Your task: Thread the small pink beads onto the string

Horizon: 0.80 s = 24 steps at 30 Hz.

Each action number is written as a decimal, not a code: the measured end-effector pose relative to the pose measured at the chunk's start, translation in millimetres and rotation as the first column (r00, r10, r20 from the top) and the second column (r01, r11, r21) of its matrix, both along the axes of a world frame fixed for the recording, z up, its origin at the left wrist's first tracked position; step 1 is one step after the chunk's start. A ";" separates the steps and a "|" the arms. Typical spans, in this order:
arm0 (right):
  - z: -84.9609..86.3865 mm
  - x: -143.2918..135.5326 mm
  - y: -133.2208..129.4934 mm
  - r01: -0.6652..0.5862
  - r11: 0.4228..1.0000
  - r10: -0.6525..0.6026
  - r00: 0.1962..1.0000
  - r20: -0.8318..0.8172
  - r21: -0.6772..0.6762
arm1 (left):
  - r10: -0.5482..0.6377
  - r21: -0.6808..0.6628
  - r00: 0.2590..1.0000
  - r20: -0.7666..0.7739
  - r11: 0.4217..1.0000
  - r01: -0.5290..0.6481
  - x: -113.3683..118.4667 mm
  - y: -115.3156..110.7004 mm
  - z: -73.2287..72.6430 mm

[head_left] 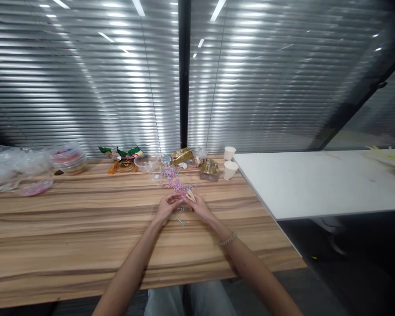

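The wood table (85, 245) runs far left; its right edge meets a white table (322, 184). The left hand (169, 205) is pinched, on what I can't tell; the right hand (199, 206) holds a small pale thing (191, 196) by pink bits (177, 185), gold packs (210, 170) behind.

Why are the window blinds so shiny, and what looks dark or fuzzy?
Head view: light makes bright glare streaks on the blinds, probably from lamps; head view: the floor under the white table is in deep shadow, and the top right corner is dark; head view: the tiny pink pieces look too fuzzy to count.
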State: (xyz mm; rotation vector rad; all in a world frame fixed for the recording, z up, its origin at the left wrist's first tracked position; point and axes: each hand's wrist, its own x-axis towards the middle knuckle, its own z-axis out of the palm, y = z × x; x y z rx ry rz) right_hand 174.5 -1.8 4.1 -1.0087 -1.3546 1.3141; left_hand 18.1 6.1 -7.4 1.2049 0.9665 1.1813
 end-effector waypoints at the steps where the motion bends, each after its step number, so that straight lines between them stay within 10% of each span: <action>1: 0.0 -0.2 -0.2 0.006 1.000 -0.006 1.000 -0.011 -0.013 | -0.008 0.001 1.000 0.006 1.000 0.008 -0.3 -0.1 0.2; 18: -4.4 2.7 5.2 0.117 0.990 -0.120 0.992 -0.030 -0.075 | 0.006 -0.016 0.996 -0.087 1.000 -0.008 -3.4 3.5 -5.6; 24: -4.8 2.3 4.7 0.105 0.993 -0.106 0.994 -0.021 -0.053 | 0.288 0.397 0.836 -0.467 0.913 -0.092 -5.1 4.5 -12.2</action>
